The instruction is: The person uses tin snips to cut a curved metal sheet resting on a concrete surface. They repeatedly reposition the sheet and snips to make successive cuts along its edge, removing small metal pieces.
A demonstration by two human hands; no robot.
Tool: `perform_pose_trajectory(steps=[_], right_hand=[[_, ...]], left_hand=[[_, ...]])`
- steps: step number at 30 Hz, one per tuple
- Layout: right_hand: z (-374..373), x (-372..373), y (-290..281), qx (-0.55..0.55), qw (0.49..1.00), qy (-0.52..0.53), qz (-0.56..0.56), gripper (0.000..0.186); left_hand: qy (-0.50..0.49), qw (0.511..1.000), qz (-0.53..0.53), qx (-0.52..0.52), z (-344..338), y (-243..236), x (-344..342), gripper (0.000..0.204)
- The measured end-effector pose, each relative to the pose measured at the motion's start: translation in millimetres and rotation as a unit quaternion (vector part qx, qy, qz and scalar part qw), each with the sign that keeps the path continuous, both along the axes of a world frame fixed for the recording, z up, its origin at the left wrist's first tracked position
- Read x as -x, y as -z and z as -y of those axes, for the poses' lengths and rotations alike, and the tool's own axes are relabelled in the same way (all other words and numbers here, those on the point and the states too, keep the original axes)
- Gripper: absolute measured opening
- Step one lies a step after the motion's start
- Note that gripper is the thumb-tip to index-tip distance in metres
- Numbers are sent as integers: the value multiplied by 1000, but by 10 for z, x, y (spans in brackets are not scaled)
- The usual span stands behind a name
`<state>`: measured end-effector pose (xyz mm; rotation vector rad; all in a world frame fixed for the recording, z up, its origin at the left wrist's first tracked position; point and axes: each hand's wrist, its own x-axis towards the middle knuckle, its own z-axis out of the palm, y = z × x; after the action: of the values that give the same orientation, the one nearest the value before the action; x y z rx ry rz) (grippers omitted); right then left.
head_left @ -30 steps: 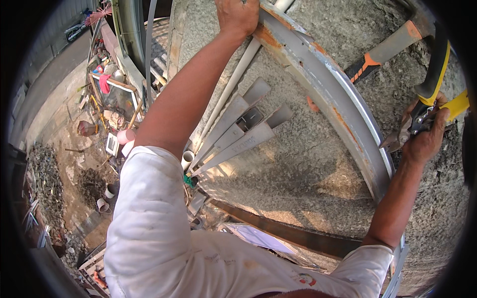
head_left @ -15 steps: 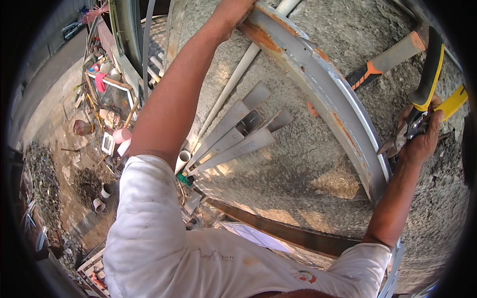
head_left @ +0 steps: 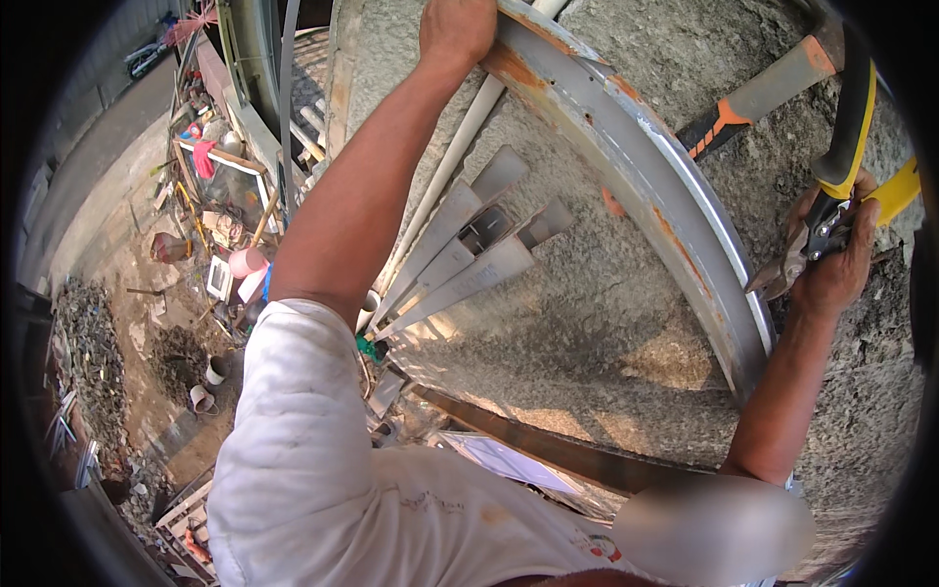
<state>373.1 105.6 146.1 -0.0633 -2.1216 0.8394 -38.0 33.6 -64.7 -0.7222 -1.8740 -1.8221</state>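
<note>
Around the metal channel (head_left: 641, 161), the handled tool (head_left: 768, 93) lies at two o'clock, the snips (head_left: 825, 230) in the right hand (head_left: 836, 274) past three, the bars (head_left: 484, 271) at eight.

White short-sleeved shirt (head_left: 293, 470), small red emblem (head_left: 605, 549)

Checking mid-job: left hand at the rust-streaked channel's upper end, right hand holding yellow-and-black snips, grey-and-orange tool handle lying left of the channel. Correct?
Not quite: the head view shows the grey-and-orange tool handle lying right of the rust-streaked channel. The left hand is at the channel's upper end and the right hand holds the yellow-and-black snips, as you said.
</note>
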Motion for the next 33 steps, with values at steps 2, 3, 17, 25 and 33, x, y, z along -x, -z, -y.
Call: perform_pose_trajectory(steps=[2, 3, 17, 25, 33], right_hand=[[-1, -14, 1, 18, 1000, -15, 12, 50], [-1, -20, 3, 7, 1000, -5, 1, 51], [22, 16, 13, 16, 999, -26, 22, 53], [27, 12, 36, 13, 1000, 1, 6, 53], [41, -5, 41, 41, 999, -16, -7, 52]], left_hand=[[-27, 999, 4, -43, 60, -124, -151, 51], [-51, 994, 3, -101, 67, -181, -220, 47], [-1, 903, -417, -103, 616, -369, -474, 34], [60, 879, -384, -278, 252, -270, -594, 42], [14, 894, -410, -181, 434, -290, -597, 32]])
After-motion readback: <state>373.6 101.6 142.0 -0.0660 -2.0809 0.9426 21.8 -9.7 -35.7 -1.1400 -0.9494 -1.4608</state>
